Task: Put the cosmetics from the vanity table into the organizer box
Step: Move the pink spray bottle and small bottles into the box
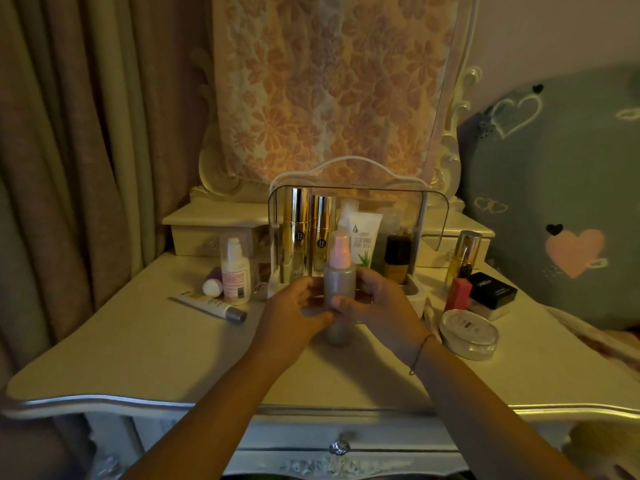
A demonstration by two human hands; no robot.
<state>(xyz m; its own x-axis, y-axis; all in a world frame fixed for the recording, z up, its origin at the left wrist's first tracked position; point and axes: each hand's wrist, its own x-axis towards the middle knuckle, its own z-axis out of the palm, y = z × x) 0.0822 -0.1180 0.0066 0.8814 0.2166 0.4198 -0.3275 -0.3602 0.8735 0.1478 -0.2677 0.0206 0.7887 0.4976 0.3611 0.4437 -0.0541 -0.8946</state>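
A frosted grey spray bottle (338, 289) with a pink pump top stands upright just in front of the organizer box (419, 296). My left hand (294, 313) wraps it from the left and my right hand (377, 303) from the right, thumb across its front. The box has a raised clear lid (434, 216) and white handle. Inside stand two gold bottles (308, 233), a white aloe tube (363, 237) and a dark amber bottle (397, 258).
Left of the box on the vanity table (145, 341): a white pump bottle (236, 271), a small purple-capped bottle (213, 284), a lying tube (211, 304). Right: a gold bottle (464, 254), red box (458, 293), black compact (491, 289), round clear jar (469, 332).
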